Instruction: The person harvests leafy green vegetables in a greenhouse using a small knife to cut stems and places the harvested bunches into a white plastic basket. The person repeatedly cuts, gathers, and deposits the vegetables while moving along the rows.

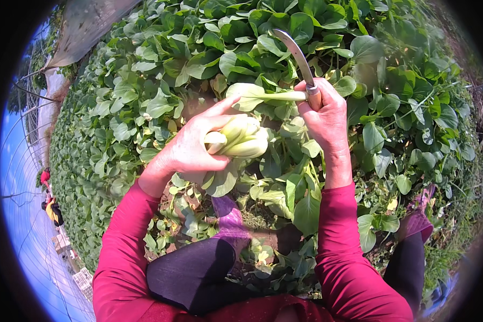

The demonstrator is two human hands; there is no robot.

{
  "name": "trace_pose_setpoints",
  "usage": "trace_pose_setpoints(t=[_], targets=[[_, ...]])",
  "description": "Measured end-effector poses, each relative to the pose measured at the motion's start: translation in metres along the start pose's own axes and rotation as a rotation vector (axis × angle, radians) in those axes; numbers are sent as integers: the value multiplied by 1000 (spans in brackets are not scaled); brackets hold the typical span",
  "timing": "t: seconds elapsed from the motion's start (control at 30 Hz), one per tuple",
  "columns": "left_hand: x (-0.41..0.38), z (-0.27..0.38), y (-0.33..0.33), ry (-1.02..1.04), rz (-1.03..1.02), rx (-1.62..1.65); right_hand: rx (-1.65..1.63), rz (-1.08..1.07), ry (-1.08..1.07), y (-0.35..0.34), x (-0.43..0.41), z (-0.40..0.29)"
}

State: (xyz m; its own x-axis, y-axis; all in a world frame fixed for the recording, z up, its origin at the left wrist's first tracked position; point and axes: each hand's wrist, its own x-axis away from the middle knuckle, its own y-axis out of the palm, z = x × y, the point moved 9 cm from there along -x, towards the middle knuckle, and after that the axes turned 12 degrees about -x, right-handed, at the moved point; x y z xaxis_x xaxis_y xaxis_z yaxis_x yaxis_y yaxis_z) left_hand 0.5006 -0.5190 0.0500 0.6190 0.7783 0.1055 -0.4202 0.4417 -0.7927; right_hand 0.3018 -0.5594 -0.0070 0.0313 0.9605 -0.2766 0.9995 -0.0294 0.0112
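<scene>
A head of bok choy (243, 139) lies in my left hand (191, 143), its pale stalk base turned to the right. My thumb and fingers wrap around it, and some of its leaves hang below the palm. My right hand (324, 114) grips the wooden handle (314, 98) of a sickle (298, 54), whose curved blade points up and to the left. Against that handle the same hand pinches the pale stem of a single bok choy leaf (247, 96). The leaf's blade reaches left to the fingers of my left hand.
Dense bok choy plants (137, 96) grow ahead and to both sides. Loose leaves (294, 193) lie between my legs, near my purple boot (229, 219). Far left are greenhouse hoops (28, 100), plastic sheeting (80, 32), stacked crates (83, 279) and people (53, 209).
</scene>
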Motion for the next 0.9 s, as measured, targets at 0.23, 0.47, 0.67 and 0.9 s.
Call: trace_pose_setpoints(t=[0.23, 0.47, 0.67, 0.9], targets=[[10, -28, -10, -328, 251, 753, -594, -315, 516, 45, 20, 5], [-4, -23, 38, -174, 195, 898, -984, -82, 532, 58, 33, 9], [-20, -13, 62, -277, 91, 836, -967, 59, 462, 38, 32, 11], [-33, 0, 74, -308, -109, 838, -843, 190, 406, 5, 29, 19]])
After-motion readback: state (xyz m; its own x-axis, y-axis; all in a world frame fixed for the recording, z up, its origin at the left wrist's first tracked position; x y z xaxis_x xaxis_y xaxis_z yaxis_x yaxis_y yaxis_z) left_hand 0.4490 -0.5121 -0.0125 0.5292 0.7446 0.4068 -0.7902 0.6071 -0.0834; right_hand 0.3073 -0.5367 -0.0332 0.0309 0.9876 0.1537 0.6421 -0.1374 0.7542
